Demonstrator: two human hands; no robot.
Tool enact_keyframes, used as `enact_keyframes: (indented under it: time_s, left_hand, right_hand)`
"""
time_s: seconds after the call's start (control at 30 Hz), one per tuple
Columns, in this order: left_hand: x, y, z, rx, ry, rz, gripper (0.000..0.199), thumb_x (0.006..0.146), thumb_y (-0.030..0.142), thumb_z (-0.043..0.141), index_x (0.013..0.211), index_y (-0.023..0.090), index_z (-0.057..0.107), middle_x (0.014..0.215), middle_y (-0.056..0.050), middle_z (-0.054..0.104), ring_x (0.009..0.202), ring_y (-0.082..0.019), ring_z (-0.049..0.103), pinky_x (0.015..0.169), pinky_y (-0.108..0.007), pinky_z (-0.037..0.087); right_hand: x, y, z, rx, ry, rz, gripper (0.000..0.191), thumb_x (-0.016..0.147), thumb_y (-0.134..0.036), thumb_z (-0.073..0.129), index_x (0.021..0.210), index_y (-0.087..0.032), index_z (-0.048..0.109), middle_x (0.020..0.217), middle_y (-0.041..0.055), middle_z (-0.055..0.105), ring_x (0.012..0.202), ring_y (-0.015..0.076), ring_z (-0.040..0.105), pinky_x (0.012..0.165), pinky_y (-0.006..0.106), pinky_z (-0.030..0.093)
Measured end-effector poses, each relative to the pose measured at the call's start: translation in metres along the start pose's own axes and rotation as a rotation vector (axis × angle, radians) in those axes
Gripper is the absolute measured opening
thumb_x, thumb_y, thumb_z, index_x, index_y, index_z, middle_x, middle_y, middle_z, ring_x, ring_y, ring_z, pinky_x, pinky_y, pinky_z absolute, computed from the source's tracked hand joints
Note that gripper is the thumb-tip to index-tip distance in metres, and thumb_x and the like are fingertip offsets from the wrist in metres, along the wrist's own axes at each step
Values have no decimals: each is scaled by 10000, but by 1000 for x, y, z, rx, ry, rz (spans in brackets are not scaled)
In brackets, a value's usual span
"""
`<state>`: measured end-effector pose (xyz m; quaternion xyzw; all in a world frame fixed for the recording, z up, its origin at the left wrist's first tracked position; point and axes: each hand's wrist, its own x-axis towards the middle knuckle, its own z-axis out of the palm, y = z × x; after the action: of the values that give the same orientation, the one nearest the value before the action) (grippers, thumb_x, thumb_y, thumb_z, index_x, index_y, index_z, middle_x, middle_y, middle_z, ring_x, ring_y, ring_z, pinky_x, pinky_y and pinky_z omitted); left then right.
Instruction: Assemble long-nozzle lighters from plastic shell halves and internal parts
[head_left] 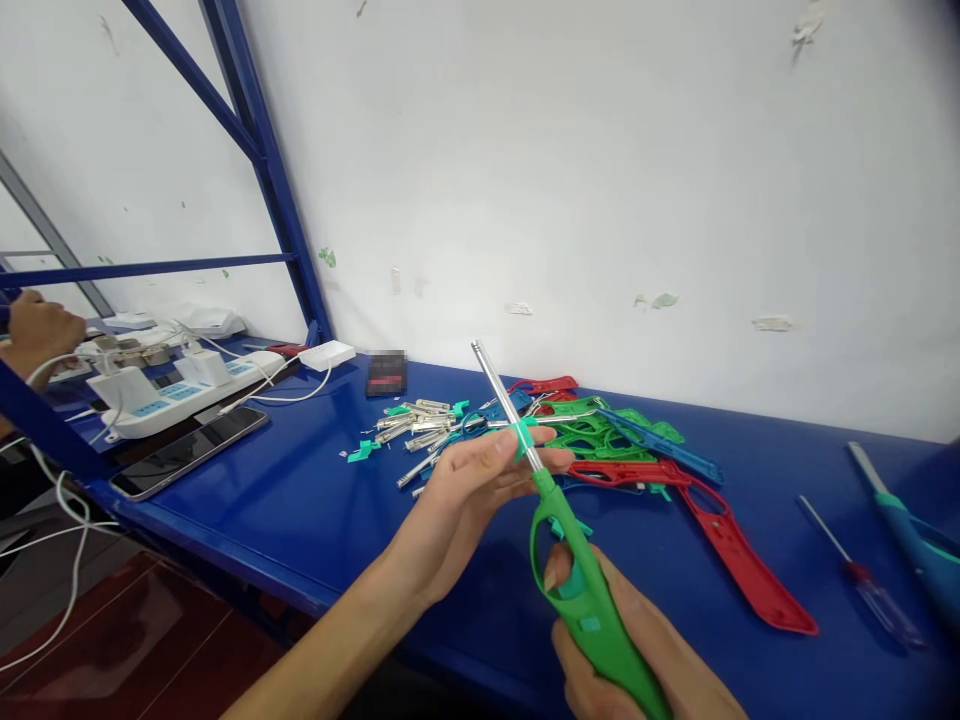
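Note:
A green gas lighter [592,610] with a long metal barrel points up and away from me. My right hand [637,640] wraps round its handle, one finger through the trigger loop by the teal trigger. My left hand [480,470] is closed at the barrel, thumb against a small teal piece [523,437] on the metal. Behind the hands lies a heap of green casing halves [592,435]. A red casing half [739,550] reaches toward the right front. Several metal-and-clear inner parts [427,420] and a teal piece [365,451] lie left of the heap.
A screwdriver [874,595] and a blue lighter [911,530] lie at the right. On the left are a phone [195,452], a white power strip [187,395] with plugs and cables, and a blue metal frame [262,170]. Another person's hand [45,330] shows at the far left.

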<state>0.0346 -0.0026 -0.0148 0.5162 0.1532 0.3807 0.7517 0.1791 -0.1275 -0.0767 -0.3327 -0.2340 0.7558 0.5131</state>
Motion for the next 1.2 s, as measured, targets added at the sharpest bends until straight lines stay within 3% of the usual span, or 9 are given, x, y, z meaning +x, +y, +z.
enact_keyframes:
  time_s: [0.13, 0.27, 0.33, 0.4, 0.5, 0.57, 0.7, 0.87, 1.2]
  left_hand:
    - [0, 2, 1, 261, -3, -43, 464, 1036, 530, 506, 1096, 163, 784, 1042, -118, 796, 977, -244, 718, 900, -340, 524]
    - [-1, 3, 4, 479, -79, -52, 351, 952, 437, 677, 799, 134, 768, 797, -67, 722, 765, -181, 622, 718, -270, 469]
    - [-5, 4, 9, 558, -107, -46, 324, 959, 408, 654, 808, 143, 763, 788, -51, 710, 741, -174, 604, 692, -267, 465]
    - [-9, 4, 14, 643, -98, -32, 283, 977, 348, 606, 844, 156, 765, 805, -43, 712, 746, -179, 612, 686, -269, 462]
    - [-15, 3, 18, 793, -46, 15, 314, 1003, 295, 539, 798, 171, 742, 752, -26, 684, 700, -173, 587, 632, -275, 406]
    - [-18, 4, 18, 924, 3, 76, 348, 1017, 295, 519, 740, 181, 696, 685, -9, 636, 646, -157, 537, 595, -285, 347]
    - [-20, 10, 15, 1137, 94, 207, 340, 1005, 263, 531, 674, 193, 561, 629, 21, 521, 602, -134, 420, 598, -303, 294]
    - [-21, 16, 13, 1280, 112, 262, 355, 1022, 259, 480, 698, 191, 607, 765, -34, 582, 693, -167, 507, 651, -317, 357]
    - [-23, 14, 12, 1260, 161, 302, 350, 987, 224, 578, 649, 189, 658, 703, -18, 621, 641, -149, 540, 606, -302, 375]
  right_hand:
    - [-5, -11, 3, 74, -100, 7, 414, 1004, -661, 561, 1159, -278, 595, 509, -114, 469, 335, 27, 171, 368, 147, 216]
    - [-6, -15, 5, 28, -43, -12, 484, 1028, -684, 477, 1022, -231, 647, 413, -105, 375, 338, 43, 180, 375, 154, 209]
    - [-5, -13, 5, -1, 14, -36, 525, 1003, -716, 494, 943, -221, 657, 406, -102, 355, 338, 44, 166, 376, 168, 224]
    - [-5, -11, 6, -46, 105, -66, 540, 971, -741, 532, 1005, -221, 676, 392, -102, 354, 335, 56, 186, 372, 185, 229]
    - [-7, -12, 12, -123, 199, -104, 592, 969, -729, 555, 1252, -215, 634, 422, -74, 485, 339, 73, 297, 374, 190, 245]
    - [-7, -13, 17, -132, 183, -135, 626, 980, -687, 576, 1399, -224, 541, 609, -5, 685, 367, 69, 411, 405, 189, 325]
    - [-5, -12, 20, -121, 82, -180, 701, 907, -626, 727, 1434, -206, 535, 905, 99, 800, 569, 150, 682, 593, 278, 532]
    - [-1, -5, 18, -212, 59, -202, 498, 892, -613, 761, 1206, -227, 742, 1004, 77, 797, 879, 212, 760, 854, 352, 576]
    - [-2, -7, 17, -300, 93, -186, 519, 886, -623, 755, 1225, -230, 736, 1004, 76, 774, 960, 249, 745, 945, 423, 571]
